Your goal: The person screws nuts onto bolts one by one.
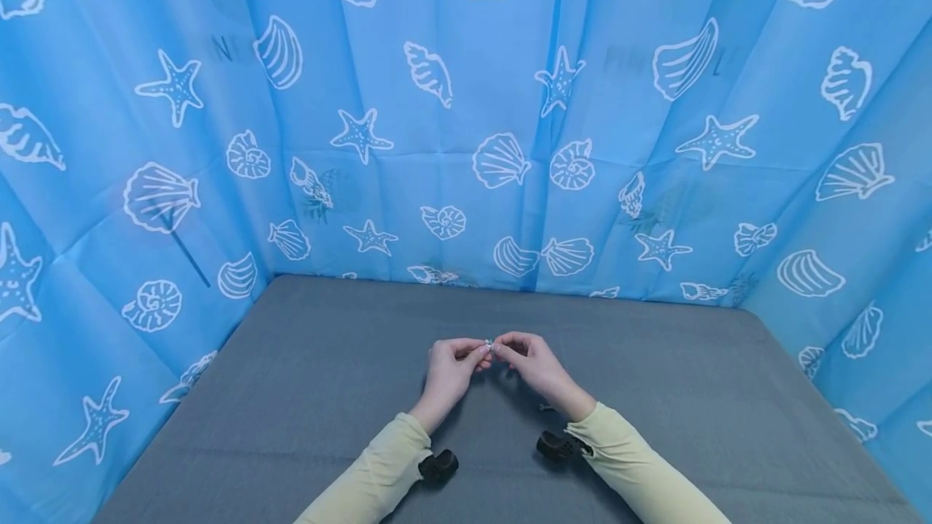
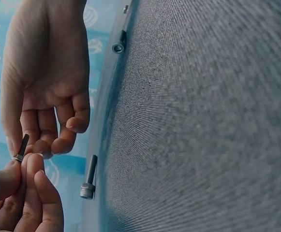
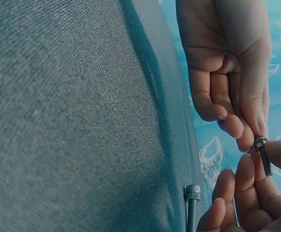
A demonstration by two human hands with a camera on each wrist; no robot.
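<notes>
Both hands meet low over the grey table (image 1: 328, 395), thumbs and fingertips drawn together at one spot. The left hand (image 1: 450, 366) pinches the head end of a small metal bolt (image 3: 266, 163), and the right hand (image 1: 537, 362) pinches in against it from the other side, the threaded shank pointing that way. So the piece being worked on is up in the air between the two hands, off the tabletop.

A ring sits close under the held bolt's head; I take it for a nut, though fingers cover much of it, and I can't tell whether it is being turned on or off.

From the left wrist, a loose bolt (image 2: 91, 175) lies on the table with what looks like a nut snug against its head. Farther along lies a second bolt (image 2: 121, 39), and past it a third piece (image 2: 125, 8) too small to make out. I'd judge the work partway through: one piece in hand, others lying about. Which of those are finished, or whether any are, I can't settle from here.

As for containers, I spot no box, tray or cup; the loose pieces lie straight on the cloth-like surface.
</notes>
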